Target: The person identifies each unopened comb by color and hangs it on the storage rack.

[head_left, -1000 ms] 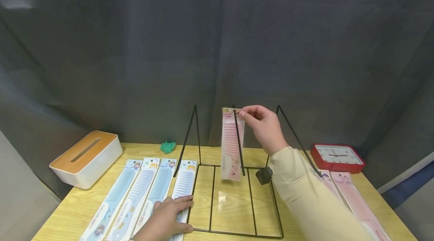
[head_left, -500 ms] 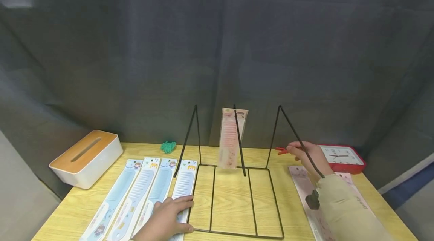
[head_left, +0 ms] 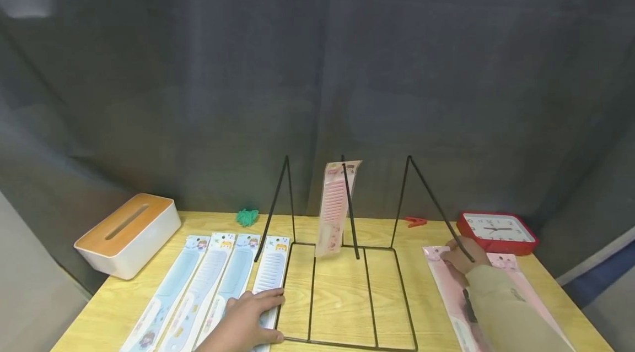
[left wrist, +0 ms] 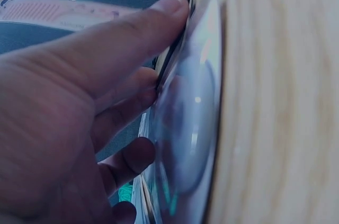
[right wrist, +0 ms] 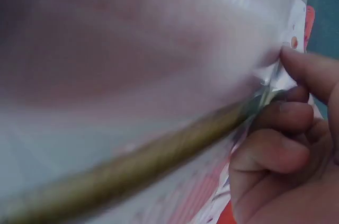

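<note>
My right hand [head_left: 463,255] is at the right of the table, on the upper end of a pink packaged comb [head_left: 443,275]. In the right wrist view its thumb and forefinger pinch the clear wrapper's edge. A second pink packaged comb [head_left: 526,286] lies beside it, partly behind the sleeve. Another pink packaged comb [head_left: 333,203] hangs tilted from the middle arm of the black wire rack [head_left: 370,302]. My left hand [head_left: 243,321] rests at the rack's left base bar with fingers extended, over the nearest blue packaged comb [head_left: 270,270]. Several blue packaged combs lie in a row on the left.
A white tissue box [head_left: 129,242] with a wooden lid stands at the left. Near the table's back edge lie a green bundle [head_left: 246,217] and a red clip [head_left: 415,222]. The red clock [head_left: 498,233] sits just behind my right hand.
My right hand let go of the hanging comb, moved right carrying the red clip, put it down by the clock, and now pinches a pink packaged comb. My left hand stayed put.
</note>
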Demonstrator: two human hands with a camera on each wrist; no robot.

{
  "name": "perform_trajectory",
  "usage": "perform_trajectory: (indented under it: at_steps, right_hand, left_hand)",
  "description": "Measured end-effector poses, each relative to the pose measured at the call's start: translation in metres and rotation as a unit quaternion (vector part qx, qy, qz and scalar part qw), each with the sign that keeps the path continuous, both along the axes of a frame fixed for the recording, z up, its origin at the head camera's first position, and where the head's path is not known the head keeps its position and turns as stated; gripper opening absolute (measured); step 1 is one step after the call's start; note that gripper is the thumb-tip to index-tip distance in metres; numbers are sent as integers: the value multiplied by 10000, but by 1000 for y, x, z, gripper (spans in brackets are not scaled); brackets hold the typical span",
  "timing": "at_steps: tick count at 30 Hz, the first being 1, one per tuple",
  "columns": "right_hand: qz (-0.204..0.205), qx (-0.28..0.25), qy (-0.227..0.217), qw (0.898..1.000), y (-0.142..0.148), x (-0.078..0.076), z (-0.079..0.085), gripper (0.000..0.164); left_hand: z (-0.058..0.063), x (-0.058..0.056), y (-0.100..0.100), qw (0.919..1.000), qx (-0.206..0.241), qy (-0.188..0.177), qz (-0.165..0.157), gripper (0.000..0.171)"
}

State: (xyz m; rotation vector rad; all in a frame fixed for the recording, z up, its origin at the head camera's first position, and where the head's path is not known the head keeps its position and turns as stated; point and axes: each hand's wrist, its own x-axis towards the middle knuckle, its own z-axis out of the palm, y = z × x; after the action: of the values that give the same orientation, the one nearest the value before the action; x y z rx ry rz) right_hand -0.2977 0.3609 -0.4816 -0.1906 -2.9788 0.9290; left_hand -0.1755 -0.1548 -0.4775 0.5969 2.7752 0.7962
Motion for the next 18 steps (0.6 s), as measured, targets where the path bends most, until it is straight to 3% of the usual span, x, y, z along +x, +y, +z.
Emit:
perform_trajectory:
  at_steps: [4,11,13,16,18]
  right_hand:
    - [-83,-356,43,9993,-8,2,9,27]
    - [287,-867,697,9934,-33,16,40,25]
    - [381,-933,763,9920,-45,24,55,26]
    - [536,-1453,705,9854,-71,44,82,28]
    - [782,-1973,747,9744,-90,61,99,29]
  left_hand:
    - [0,-1,-1,10000,22,11,-22,75]
    - [0,0,-1,10000,29,28,-3,75]
    - [0,1,-1,10000,31,8,-2,75]
    - [0,1,-1,10000,30,6,-4,75]
    - [1,1,-1,10000,34,3,-7,74]
